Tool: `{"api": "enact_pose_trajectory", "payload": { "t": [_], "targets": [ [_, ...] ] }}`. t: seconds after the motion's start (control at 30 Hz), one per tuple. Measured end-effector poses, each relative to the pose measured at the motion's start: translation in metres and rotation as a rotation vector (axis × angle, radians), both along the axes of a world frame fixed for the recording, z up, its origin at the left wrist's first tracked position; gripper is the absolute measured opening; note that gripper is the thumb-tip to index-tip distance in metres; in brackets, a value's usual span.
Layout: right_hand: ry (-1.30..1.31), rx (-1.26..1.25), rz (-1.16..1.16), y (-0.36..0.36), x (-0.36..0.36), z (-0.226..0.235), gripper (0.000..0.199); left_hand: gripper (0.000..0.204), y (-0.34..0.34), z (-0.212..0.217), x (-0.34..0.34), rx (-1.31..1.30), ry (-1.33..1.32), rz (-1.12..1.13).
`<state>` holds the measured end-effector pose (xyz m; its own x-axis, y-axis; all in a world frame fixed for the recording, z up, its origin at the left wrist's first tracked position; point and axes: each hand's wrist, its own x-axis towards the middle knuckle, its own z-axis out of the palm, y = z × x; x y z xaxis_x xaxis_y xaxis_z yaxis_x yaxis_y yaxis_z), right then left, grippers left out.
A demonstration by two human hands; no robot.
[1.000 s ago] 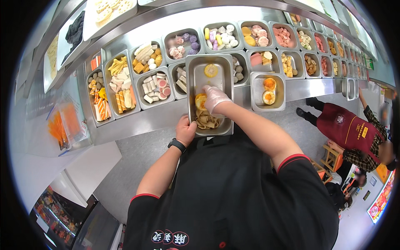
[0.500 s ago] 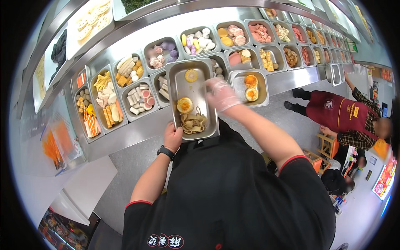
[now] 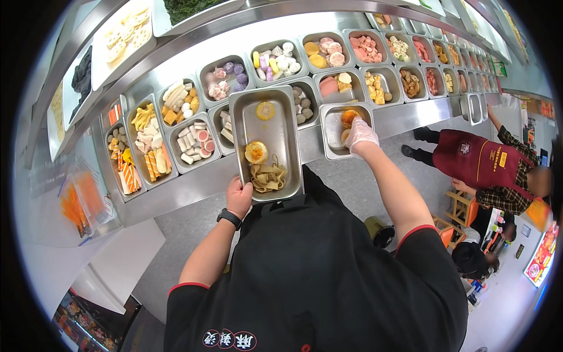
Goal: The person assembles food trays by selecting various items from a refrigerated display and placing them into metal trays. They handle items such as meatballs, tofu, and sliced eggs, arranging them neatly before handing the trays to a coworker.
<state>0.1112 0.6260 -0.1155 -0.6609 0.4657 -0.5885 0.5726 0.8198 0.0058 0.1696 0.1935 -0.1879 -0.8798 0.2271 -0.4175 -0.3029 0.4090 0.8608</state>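
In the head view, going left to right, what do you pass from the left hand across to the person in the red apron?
Left hand → steel tray → gloved right hand → person in red apron.

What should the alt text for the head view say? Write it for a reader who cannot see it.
Seen from above, a person's left hand holds a steel tray with flat noodles and round yellow pieces, while the gloved right hand reaches into a steel counter pan of orange rounds. Rows of food-filled pans curve away, and another person in a red apron is at right.
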Motion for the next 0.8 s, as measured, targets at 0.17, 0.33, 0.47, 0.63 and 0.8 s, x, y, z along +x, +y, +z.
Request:
{"api": "enact_pose_trajectory", "payload": {
  "t": [0.17, 0.33, 0.47, 0.63, 0.8],
  "targets": [
    [-0.087, -0.021, 0.236, 0.009, -0.006, 0.020, 0.034, 0.020, 0.003, 0.004, 0.000, -0.017, -0.009, 0.015],
    [0.033, 0.124, 0.614, 0.029, -0.020, 0.012, 0.022, 0.021, 0.002, 0.005, 0.000, -0.063, 0.006, -0.001],
    [0.121, 0.160, 0.949, 0.033, -0.023, -0.005, 0.023, 0.021, 0.003, 0.005, 0.000, -0.044, 0.022, 0.019],
    [0.116, 0.241, 1.048, 0.025, -0.026, -0.019, 0.021, 0.021, 0.004, 0.005, 0.002, -0.057, 0.011, 0.037],
    [0.058, 0.219, 1.117, 0.026, -0.023, -0.014, 0.018, 0.021, 0.004, 0.007, 0.002, -0.050, 0.027, 0.048]
  ]
}}
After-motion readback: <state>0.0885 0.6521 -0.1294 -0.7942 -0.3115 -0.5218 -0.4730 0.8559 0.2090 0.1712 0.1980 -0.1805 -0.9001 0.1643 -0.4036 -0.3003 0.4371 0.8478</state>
